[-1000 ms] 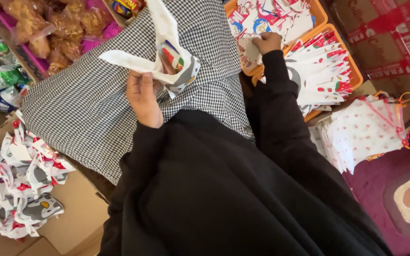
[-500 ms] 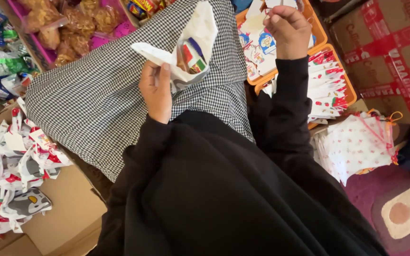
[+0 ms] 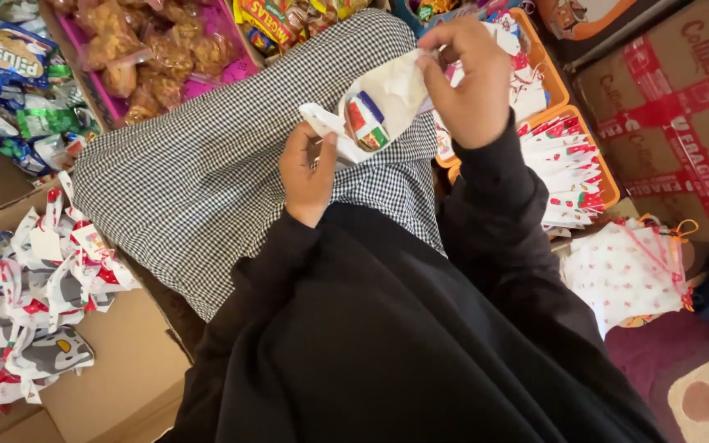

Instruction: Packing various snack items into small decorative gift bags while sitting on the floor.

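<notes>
1. The left hand (image 3: 309, 168) grips the lower edge of a small white bag (image 3: 379, 107), with the thumb on top and the fingers curled beneath it.
2. The right hand (image 3: 469, 78) pinches the bag's upper edge between thumb and fingertips, so that both hands hold the bag open above the lap.
3. Inside the bag's mouth lies a small packet (image 3: 367, 123) with red, green and blue on it.
4. The bag hangs over a black-and-white checked cloth (image 3: 207, 180) that covers the person's lap, below which a black garment (image 3: 387, 344) fills the lower middle of the view.
5. Both arms are in black sleeves (image 3: 494, 205).
6. Beyond the right hand stands an orange tray (image 3: 609, 184) holding a stack of flat white bags (image 3: 568, 164) printed in red and green.
7. To the right of that tray lies a pile of white cloth pouches (image 3: 625, 271) with small red dots.
8. On the left, a cardboard box (image 3: 116, 377) holds a heap of tied, filled bags (image 3: 26, 295) in white, red and grey.
9. At the top left, a pink tray (image 3: 112, 102) holds clear bags of brown snacks (image 3: 149, 49), and green and blue snack packets (image 3: 10, 74) lie beside it.
10. Cardboard cartons (image 3: 674, 107) with red tape stand at the upper right.
</notes>
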